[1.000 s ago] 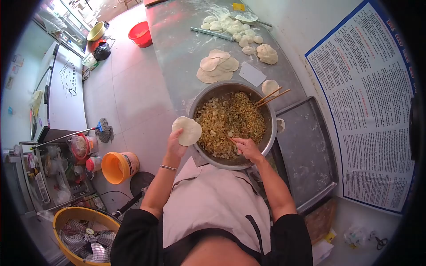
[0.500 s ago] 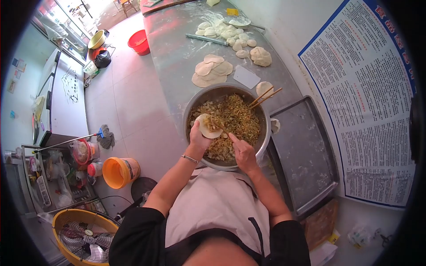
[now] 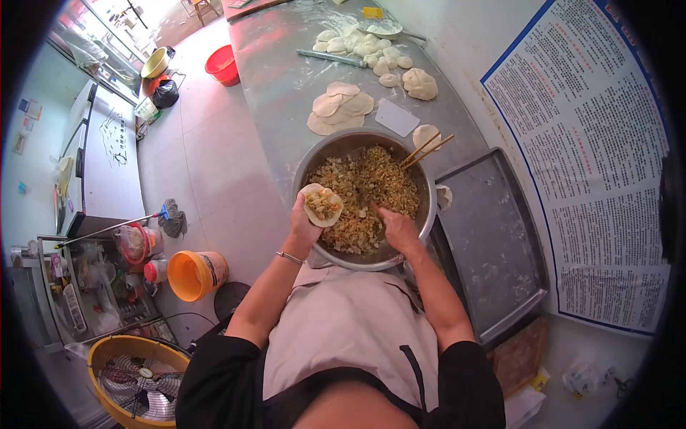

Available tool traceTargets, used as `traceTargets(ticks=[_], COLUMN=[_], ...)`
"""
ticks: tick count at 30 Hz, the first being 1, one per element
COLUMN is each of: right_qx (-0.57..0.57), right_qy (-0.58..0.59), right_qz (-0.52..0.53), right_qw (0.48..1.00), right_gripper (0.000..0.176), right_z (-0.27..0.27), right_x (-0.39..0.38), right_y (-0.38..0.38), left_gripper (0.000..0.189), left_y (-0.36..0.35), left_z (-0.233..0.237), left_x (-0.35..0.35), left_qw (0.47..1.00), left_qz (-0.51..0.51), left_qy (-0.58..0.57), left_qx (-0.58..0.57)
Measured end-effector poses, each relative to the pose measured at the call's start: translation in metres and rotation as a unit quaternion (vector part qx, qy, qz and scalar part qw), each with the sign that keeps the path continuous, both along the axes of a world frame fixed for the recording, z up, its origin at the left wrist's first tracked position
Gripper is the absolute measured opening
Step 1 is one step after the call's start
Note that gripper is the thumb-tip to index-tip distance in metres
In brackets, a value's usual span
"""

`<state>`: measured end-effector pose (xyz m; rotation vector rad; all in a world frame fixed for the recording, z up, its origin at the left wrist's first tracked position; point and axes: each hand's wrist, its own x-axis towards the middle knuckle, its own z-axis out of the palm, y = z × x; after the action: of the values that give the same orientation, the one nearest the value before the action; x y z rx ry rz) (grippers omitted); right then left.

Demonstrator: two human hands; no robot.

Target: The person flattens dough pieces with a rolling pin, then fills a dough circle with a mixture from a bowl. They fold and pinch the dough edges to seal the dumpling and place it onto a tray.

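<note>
Worktop is carrying one steel bowl of filling, two chopsticks on its rim, one metal tray, one white scraper, one metal rod, roughly four flat wrappers, and crowded dough pieces too small to count. Left hand is cradling one filled wrapper. Floor is bearing one red basin, one orange bucket.

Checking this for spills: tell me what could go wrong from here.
1. The dough wrapper lies open on the left hand near the rim of the bowl, heaped with filling. A tilt could spill it, perhaps outside the bowl.
2. The chopsticks rest loose on the far rim with their ends overhanging. A nudge to the bowl may tip them onto the table.
</note>
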<state>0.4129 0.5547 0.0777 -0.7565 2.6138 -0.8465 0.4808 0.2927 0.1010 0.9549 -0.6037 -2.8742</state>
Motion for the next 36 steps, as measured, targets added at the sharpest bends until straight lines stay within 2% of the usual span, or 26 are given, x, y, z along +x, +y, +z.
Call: traceTargets(ticks=[1,2,4,7,10,13,15,16,19,22,25,28,31,34,36], right_qx=[-0.03,-0.073,-0.153,-0.21,-0.225,-0.257,-0.194,-0.156,-0.049,-0.101,-0.122,0.049,0.099,-0.047,-0.101], right_qy=[0.003,-0.107,-0.32,-0.418,-0.422,-0.285,-0.03,0.1,0.163,0.116,0.157,0.117,0.154,0.265,0.304], right_qz=[0.028,-0.011,-0.089,-0.14,-0.122,-0.075,-0.016,0.014,0.034,0.027,-0.026,-0.029,0.04,0.053,0.142], right_qw=[0.999,0.992,0.931,0.873,0.87,0.921,0.98,0.982,0.985,0.988,0.98,0.992,0.982,0.962,0.937], right_gripper=[0.041,0.041,0.042,0.041,0.04,0.041,0.045,0.047,0.053,0.055,0.055,0.051,0.045,0.039,0.035], right_z=[-0.007,-0.013,0.004,0.056,0.086,0.071,0.072,0.074,0.071,0.084,0.091,0.075,0.069,0.093,0.096], right_x=[-0.002,-0.002,-0.001,0.01,0.019,0.033,0.041,0.045,0.06,0.061,0.059,0.052,0.047,0.034,0.022], right_y=[-0.003,0.001,0.005,0.013,0.015,0.01,0.0,-0.004,-0.007,-0.003,0.015,0.032,0.021,-0.013,-0.026], left_gripper=[0.052,0.052,0.051,0.051,0.052,0.053,0.054,0.054,0.056,0.056,0.056,0.055,0.055,0.054,0.053], left_y=[0.0,-0.001,-0.003,-0.007,-0.002,0.016,0.026,0.031,0.043,0.036,0.015,0.003,0.01,0.022,0.031], left_z=[0.001,0.001,-0.002,-0.01,-0.012,0.002,0.004,0.005,0.005,0.005,-0.004,-0.009,0.001,0.02,0.019], left_x=[0.003,0.006,0.009,0.013,0.008,-0.004,-0.011,-0.015,-0.023,-0.022,-0.018,-0.01,-0.01,-0.006,-0.005], left_qw=[1.0,1.0,1.0,1.0,0.999,1.0,0.999,0.998,0.994,0.993,0.997,0.993,0.987,0.983,0.974], left_qz=[-0.002,0.004,0.013,0.009,0.015,0.015,0.003,0.001,0.019,0.009,-0.009,-0.027,-0.051,-0.072,-0.095], left_qy=[0.004,0.002,0.0,0.004,-0.02,-0.014,-0.009,-0.006,-0.014,-0.017,0.03,0.071,0.093,0.089,0.12], left_qx=[-0.009,-0.015,-0.026,-0.025,-0.029,-0.008,0.037,0.06,0.111,0.113,0.068,0.095,0.122,0.142,0.164])
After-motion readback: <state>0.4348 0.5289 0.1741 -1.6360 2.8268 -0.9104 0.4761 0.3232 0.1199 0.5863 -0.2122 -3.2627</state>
